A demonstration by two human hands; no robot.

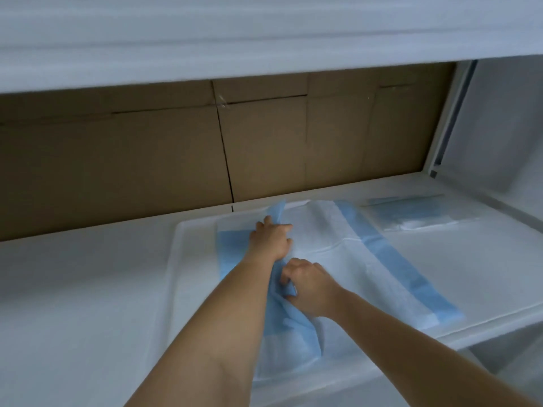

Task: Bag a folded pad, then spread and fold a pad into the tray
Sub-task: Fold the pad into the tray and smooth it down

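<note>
A white pad with blue borders lies spread over a shallow white tray on a white table. The pad is thin and soft, creased across its middle, with a straight blue strip along its right edge that overhangs the tray toward the table's right side. Its left blue edge is gathered and rumpled into a loose ridge running toward the near edge of the tray.

The left hand rests at the far part of that ridge, fingers curled and pinching the blue edge. The right hand sits just nearer on the same ridge, fingers curled under and gripping the bunched blue material. The two hands are close together, not touching.

Near the table's far right corner lies a flat clear plastic bag holding a folded blue pad, well apart from the hands.

Brown cardboard panels, matte and seamed, stand along the table's far edge. A pale shelf runs overhead.
</note>
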